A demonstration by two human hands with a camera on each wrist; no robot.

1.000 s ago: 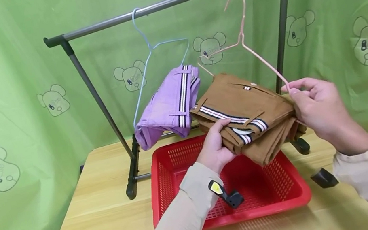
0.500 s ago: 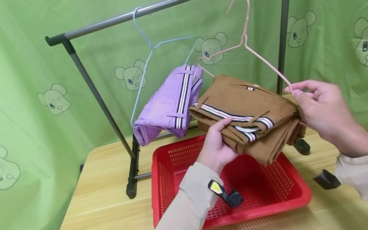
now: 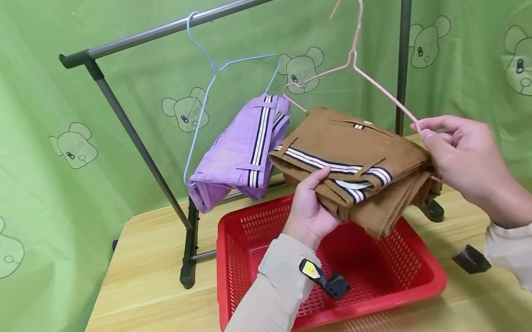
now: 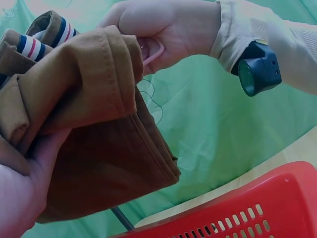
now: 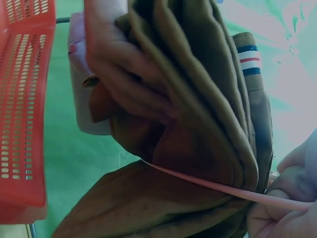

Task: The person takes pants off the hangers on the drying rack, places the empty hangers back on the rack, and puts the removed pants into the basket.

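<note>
Folded brown trousers (image 3: 343,146) with a striped waistband hang over the lower bar of a pink wire hanger (image 3: 383,87), above the red basket. My left hand (image 3: 311,214) holds them from below, thumb on the waistband; in the right wrist view the left hand's fingers (image 5: 131,74) reach under the folded cloth. My right hand (image 3: 468,163) pinches the hanger's right corner, and in the right wrist view the pink bar (image 5: 223,188) runs between the cloth layers. The hanger's hook points up, apart from the rail. In the left wrist view, trousers (image 4: 94,89) partly cover the left hand.
A grey metal rack (image 3: 248,3) stands at the back of the wooden table (image 3: 126,309). From its rail hang purple trousers (image 3: 236,147) on a blue hanger (image 3: 202,106). The red perforated basket (image 3: 366,308) sits in front, below my hands. A green curtain surrounds everything.
My right hand and the pink hanger have shifted slightly right and down. The purple trousers have swung a little on the rail. Both hands keep their holds.
</note>
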